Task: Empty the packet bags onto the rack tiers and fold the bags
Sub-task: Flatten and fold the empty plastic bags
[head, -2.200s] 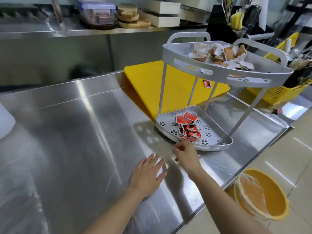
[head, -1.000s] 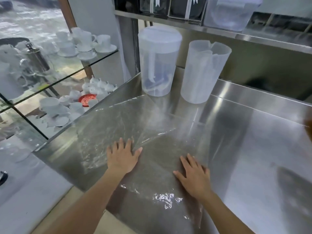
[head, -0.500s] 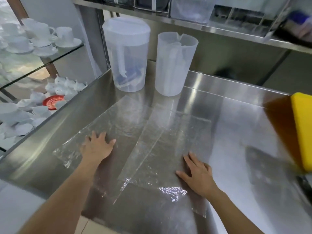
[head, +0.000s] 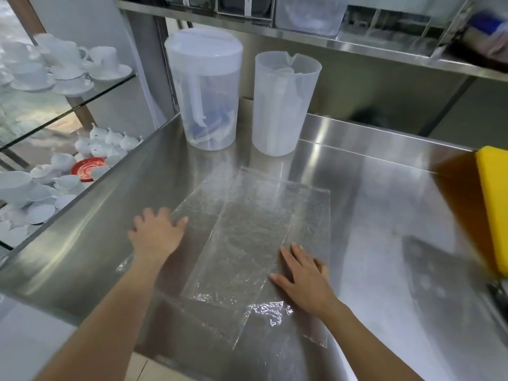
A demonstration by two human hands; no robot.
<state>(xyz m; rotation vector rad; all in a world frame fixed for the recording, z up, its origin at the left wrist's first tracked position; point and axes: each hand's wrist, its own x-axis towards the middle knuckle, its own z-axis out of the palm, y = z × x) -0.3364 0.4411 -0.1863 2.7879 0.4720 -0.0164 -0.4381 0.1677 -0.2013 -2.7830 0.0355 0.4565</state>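
Two clear plastic bags lie flat and overlapping on the steel counter. The right bag (head: 305, 215) is on top, and the left bag (head: 192, 213) shows beneath it. My left hand (head: 155, 233) rests palm down, fingers spread, on the left bag's edge. Pressing flat on the right bag near its front end is my right hand (head: 303, 276). Neither hand grips anything. The rack is out of view.
Two translucent plastic jugs, one lidded (head: 204, 92) and one without a lid (head: 283, 101), stand at the back of the counter (head: 384, 229). A yellow cutting board (head: 494, 204) sits at the right edge. A glass shelf with white cups (head: 55, 67) is on the left.
My left hand has slid right along the left bag, toward the overlap. The view turned from the rack to the bags, then a little further right. My right hand stays put.
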